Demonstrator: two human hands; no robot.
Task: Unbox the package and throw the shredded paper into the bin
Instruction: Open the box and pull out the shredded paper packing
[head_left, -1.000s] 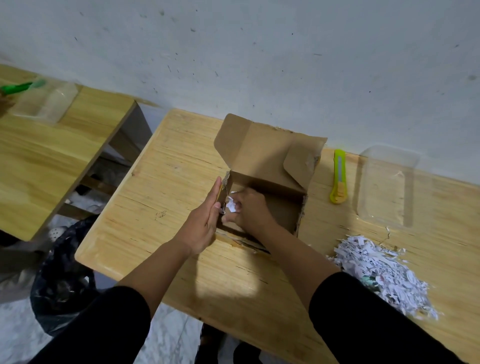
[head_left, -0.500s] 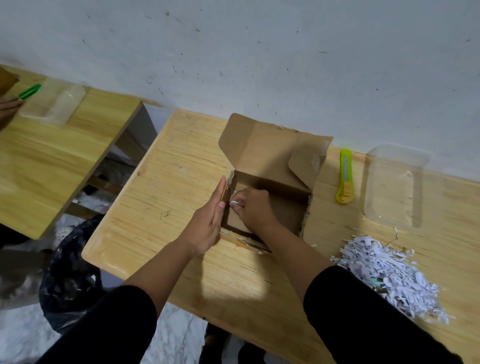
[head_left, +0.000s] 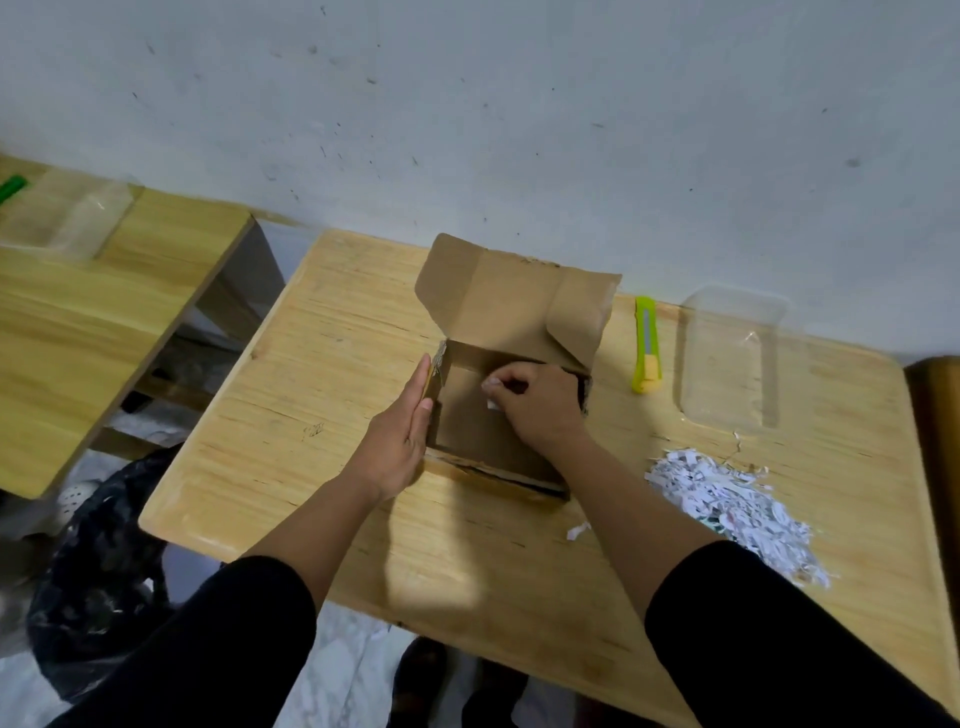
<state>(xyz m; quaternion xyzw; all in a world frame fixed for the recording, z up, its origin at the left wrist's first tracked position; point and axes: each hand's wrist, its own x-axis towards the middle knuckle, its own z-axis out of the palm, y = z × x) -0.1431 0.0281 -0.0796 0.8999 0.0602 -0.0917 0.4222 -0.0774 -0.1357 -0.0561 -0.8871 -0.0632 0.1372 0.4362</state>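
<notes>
— Where's the box?

— Mid-table, on the wooden table (head_left: 337, 332). The cardboard box (head_left: 483, 431) stands open, its lid (head_left: 511, 306) folded back toward the wall.

— And the hands?

— The left hand (head_left: 402, 441) lies flat against the box's outer left wall, fingers straight and together, pointing away from the person, thumb tucked along the top edge. Forearm runs in from the lower left, black sleeve pushed up past the wrist.

— The right one?

— The right hand (head_left: 537, 402) is down inside the box, knuckles up, fingers curled, pinching a small white paper scrap (head_left: 491, 385) at the fingertips. The wrist bends over the near rim.

— Where's the shredded paper?

— A pile of shredded paper (head_left: 727, 499) lies on the table right of the box, near the person's right forearm. One stray strip (head_left: 577, 531) lies in front of the box.

— The bin?

— A bin with a black bag (head_left: 98, 561) stands on the floor, left of the table.

— Anything else?

— A yellow-green box cutter (head_left: 647, 345) beside the box, and a clear plastic tray (head_left: 727, 358) just past it.
</notes>
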